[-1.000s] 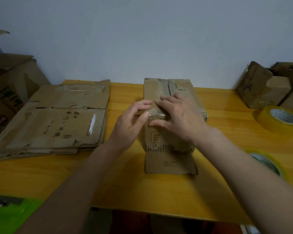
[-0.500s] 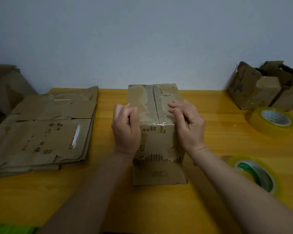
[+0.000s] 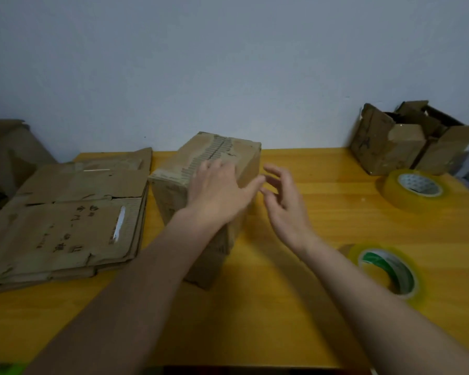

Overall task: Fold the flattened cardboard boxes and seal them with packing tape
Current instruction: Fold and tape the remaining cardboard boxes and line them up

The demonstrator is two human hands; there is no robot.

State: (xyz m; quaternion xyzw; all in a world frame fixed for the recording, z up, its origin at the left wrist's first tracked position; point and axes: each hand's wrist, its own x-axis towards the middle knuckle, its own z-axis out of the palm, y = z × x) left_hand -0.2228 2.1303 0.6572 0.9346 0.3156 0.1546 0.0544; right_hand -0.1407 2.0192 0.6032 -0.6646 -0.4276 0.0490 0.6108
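Nearly sealed: taped box turned on the table

Left hand (image 3: 217,193) lies flat on the folded box (image 3: 201,169) at the middle of the yellow table (image 3: 295,307), fingers straight. Right hand (image 3: 284,204) hovers just right of it, fingers loosely spread, holding nothing. Flattened boxes (image 3: 65,217) wait at left; tape rolls (image 3: 385,269) sit right. Best practice, arguably: steady the top, press down every tape edge.

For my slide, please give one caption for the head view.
Left hand rests on folded cardboard box; right hand open beside it.
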